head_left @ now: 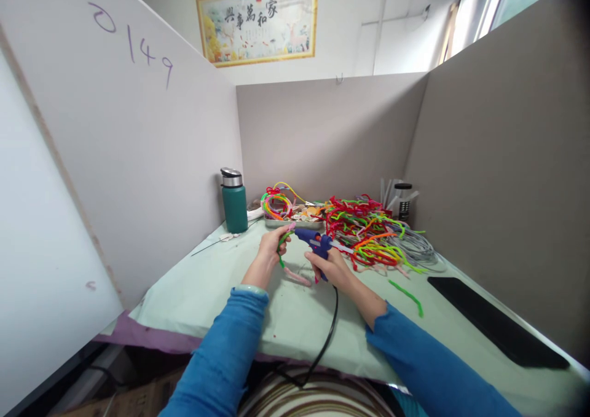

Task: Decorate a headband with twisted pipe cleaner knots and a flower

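My right hand (332,268) is wrapped round the handle of a blue glue gun (314,240), whose nozzle points left. A pale glue stick (342,246) juts from the gun's back end, and a black cord runs down over the table edge. My left hand (271,248) pinches a green and pink pipe cleaner (295,275), its pink end up by the nozzle and the rest hanging in a curve toward the table. Whether the nozzle touches the pipe cleaner I cannot tell.
A heap of coloured pipe cleaners (364,220) lies at the back right. Behind my hands stands a tray (295,224) of small pieces. A green bottle (235,205) is at the left, a black mat (493,318) at the right. Grey panels (322,134) enclose the table.
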Demonstrator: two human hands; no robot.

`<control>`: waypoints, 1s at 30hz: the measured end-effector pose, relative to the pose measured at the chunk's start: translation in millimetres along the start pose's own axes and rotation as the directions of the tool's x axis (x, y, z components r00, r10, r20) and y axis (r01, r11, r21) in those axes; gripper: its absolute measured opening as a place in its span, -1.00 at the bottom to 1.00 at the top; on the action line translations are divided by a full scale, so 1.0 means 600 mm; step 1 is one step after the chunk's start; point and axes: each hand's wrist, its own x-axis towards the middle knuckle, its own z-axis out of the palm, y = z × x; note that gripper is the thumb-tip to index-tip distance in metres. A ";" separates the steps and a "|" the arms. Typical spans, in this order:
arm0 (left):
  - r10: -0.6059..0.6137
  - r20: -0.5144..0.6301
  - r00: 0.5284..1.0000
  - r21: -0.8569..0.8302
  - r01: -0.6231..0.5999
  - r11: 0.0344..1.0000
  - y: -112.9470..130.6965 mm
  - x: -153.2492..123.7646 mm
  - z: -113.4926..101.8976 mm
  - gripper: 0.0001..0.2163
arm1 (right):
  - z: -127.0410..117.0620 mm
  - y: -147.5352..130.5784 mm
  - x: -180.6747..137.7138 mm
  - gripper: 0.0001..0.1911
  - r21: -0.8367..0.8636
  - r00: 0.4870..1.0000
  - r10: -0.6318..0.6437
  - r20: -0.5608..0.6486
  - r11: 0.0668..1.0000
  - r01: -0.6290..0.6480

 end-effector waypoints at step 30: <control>0.006 0.017 1.000 0.012 -0.007 1.000 -0.002 0.001 -0.001 -0.74 | -0.002 0.001 0.002 -0.56 -0.026 1.000 -0.009 -0.027 1.000 0.008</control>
